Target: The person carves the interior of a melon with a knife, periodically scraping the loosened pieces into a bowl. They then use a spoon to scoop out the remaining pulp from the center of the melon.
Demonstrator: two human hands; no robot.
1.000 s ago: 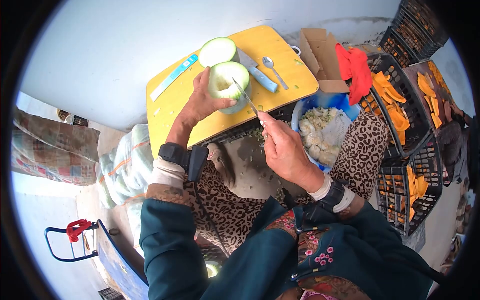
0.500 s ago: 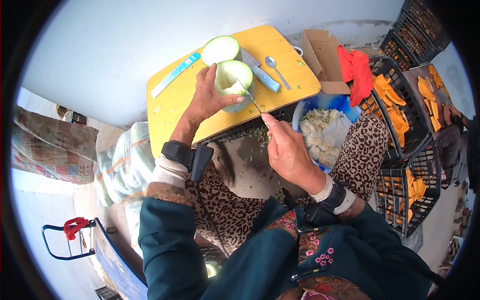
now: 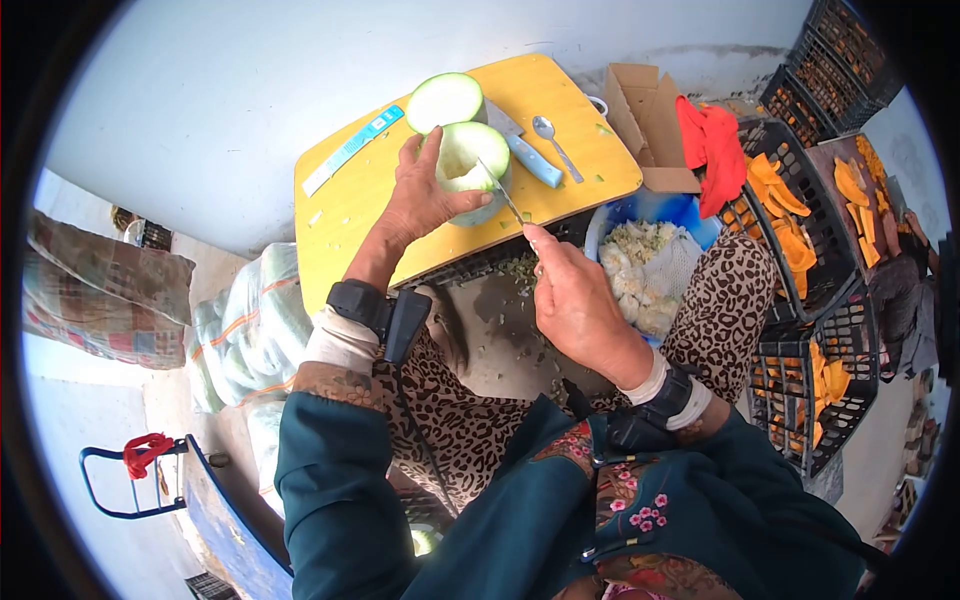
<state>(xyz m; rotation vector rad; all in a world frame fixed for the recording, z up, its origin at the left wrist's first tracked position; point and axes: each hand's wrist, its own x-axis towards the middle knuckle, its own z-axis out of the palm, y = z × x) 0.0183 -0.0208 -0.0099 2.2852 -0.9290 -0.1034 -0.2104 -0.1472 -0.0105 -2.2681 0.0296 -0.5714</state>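
A hollowed winter melon half (image 3: 493, 152) stands cut side up on the yellow table (image 3: 400, 240). My left hand (image 3: 430, 190) grips its left side, fingers at the far rim and thumb across the near side. In my right hand (image 3: 585, 305) is a slim metal tool (image 3: 508, 203), held in a closed grip. Its narrow end reaches into the right part of the hollow, against the pale flesh. Behind stands a second winter melon half (image 3: 443, 100) with a flat cut face. A blue-handled knife (image 3: 535, 160) and a spoon (image 3: 556, 147) lie to the right.
A blue-and-white strip package (image 3: 352, 150) lies on the table's left. Right of the table are a blue bucket (image 3: 600, 215) of pulp, a cardboard box (image 3: 640, 115), a red cloth (image 3: 712, 150) and black crates (image 3: 820, 215) with orange slices. A person's arm (image 3: 915, 235) shows far right.
Both hands keep their hold, and the tool stays in the melon's hollow with barely any shift. The whole view has moved slightly. At far right, the other person's arm has changed position.
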